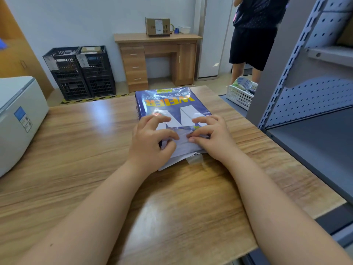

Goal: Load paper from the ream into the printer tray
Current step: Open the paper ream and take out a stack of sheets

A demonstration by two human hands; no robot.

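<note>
While the ream [172, 109] lies flat on the wooden counter [80, 150], its near end facing the person, both hands work at that end's wrapper flap [183, 144]. The left hand [150, 144] has its fingers [168, 133] curled and pinching the loosened wrapper, and the right hand [212, 136] pinches the same fold from the other side, thumb and forefinger closed on it. White sheet edges and a strip of tape show just below the flap. The printer [19, 119] sits well apart at the counter's left edge; its tray is not visible. If the wrapper tears unevenly, the top sheets could crease or rip with it. A hard pull might also slide the ream toward the counter's near edge, or spill loose sheets out.
</note>
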